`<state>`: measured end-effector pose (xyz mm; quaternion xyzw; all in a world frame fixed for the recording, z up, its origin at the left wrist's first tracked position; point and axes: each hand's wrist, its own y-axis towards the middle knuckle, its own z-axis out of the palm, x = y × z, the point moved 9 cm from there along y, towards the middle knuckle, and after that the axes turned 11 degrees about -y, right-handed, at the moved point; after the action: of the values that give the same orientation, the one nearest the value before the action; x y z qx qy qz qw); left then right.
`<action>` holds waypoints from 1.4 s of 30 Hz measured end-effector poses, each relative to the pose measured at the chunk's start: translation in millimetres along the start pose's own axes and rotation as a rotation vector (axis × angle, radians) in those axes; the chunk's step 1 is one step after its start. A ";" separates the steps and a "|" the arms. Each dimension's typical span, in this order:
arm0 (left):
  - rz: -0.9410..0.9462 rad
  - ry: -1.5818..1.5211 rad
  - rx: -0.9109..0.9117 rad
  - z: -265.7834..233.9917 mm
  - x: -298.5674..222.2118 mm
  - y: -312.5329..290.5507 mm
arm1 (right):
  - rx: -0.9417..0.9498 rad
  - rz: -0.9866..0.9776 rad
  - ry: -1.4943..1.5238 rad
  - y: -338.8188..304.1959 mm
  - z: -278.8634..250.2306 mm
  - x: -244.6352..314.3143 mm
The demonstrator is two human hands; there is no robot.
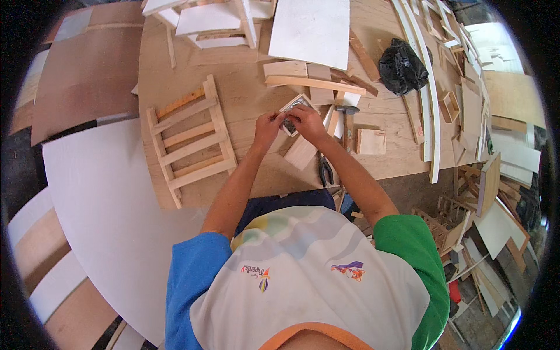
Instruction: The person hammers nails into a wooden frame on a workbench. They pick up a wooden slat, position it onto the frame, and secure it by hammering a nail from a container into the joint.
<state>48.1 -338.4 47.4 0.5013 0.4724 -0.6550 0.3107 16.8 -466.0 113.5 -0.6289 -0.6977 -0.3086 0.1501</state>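
Both my hands meet over a small open wooden box [314,104] on the worktable, with shiny metal bits inside that are too small to name. My left hand [268,127] is closed in a pinch at the box's left side. Bent over the box from the right, my right hand [307,121] has its fingertips together near the left ones. What either pinch holds is hidden. Just right of the box lies a hammer [348,129]. A pair of dark-handled pliers [325,171] rests near the table's front edge, and a short board [300,153] lies between my forearms.
A slatted wooden frame [192,147] lies to the left. Boards [286,70], a white panel [311,29] and a white wooden piece of furniture [208,20] are farther back. On the right are a wood block [371,142], a black plastic bag [402,67] and long white strips [430,111].
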 end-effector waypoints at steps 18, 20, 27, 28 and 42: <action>-0.048 0.121 0.012 -122.6 72.1 -136.7 | 0.288 0.027 -0.080 -83.2 98.0 122.7; -0.086 0.118 -0.043 -143.5 55.9 -164.4 | 0.282 0.056 -0.038 -95.1 107.1 125.7; -0.092 0.113 -0.230 -196.8 83.6 -246.4 | 0.283 0.174 0.072 -127.8 129.3 135.4; -0.066 0.139 -0.209 -197.7 91.7 -256.3 | 0.274 0.201 0.084 -136.1 134.3 136.8; 0.406 0.418 -0.216 -199.0 49.5 -218.5 | 0.156 0.392 0.160 -171.7 164.5 138.1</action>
<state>-87.2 -71.2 57.4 0.6732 0.4833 -0.4082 0.3828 -143.0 -258.9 28.8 -0.7126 -0.5696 -0.2675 0.3101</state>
